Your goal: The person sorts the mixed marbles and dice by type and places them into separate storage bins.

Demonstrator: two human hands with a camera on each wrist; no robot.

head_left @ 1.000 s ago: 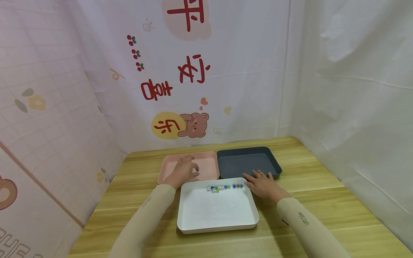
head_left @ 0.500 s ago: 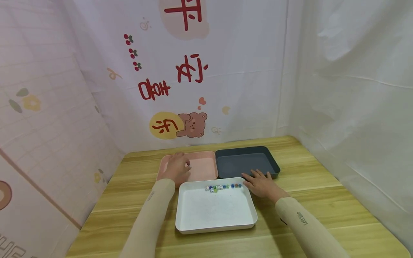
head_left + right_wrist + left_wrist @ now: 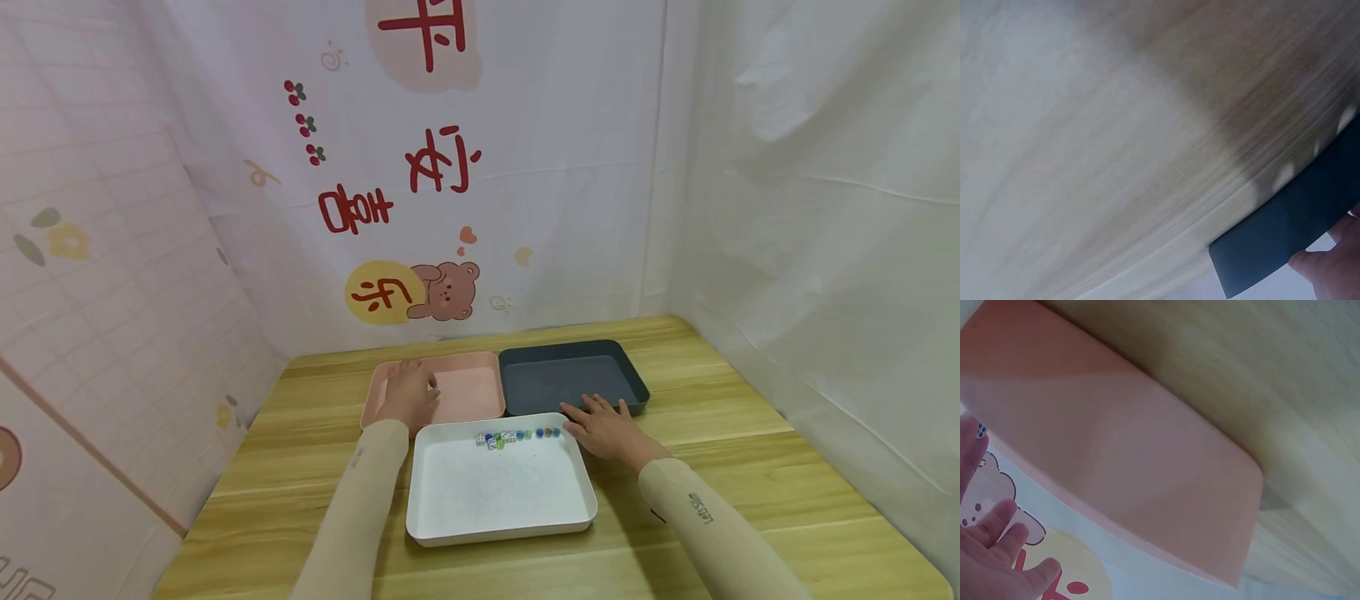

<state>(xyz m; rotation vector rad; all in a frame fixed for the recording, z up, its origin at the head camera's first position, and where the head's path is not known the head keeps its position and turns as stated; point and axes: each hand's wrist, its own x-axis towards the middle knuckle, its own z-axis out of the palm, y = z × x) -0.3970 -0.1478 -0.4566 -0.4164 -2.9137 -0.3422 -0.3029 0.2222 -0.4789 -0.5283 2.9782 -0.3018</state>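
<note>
My left hand (image 3: 410, 395) is over the pink tray (image 3: 468, 400) and pinches a small white die (image 3: 981, 430) between thumb and finger. In the left wrist view its other fingers (image 3: 1004, 547) are spread apart. My right hand (image 3: 606, 429) lies with fingers extended at the near edge of the dark grey tray (image 3: 573, 379), beside the far right corner of the white tray (image 3: 498, 508). Along the far side of the white tray is a row of several dice (image 3: 481, 439) and blue, green and brown glass beads (image 3: 539, 433).
The three trays stand close together on a wood-grain table (image 3: 300, 492). The white one is nearest, with pink and dark grey behind it. White printed cloth (image 3: 570, 167) hangs behind and at both sides.
My left hand has moved left over the pink tray, still pinching the die. The right hand stays at the dark tray's edge. The head view has shifted slightly.
</note>
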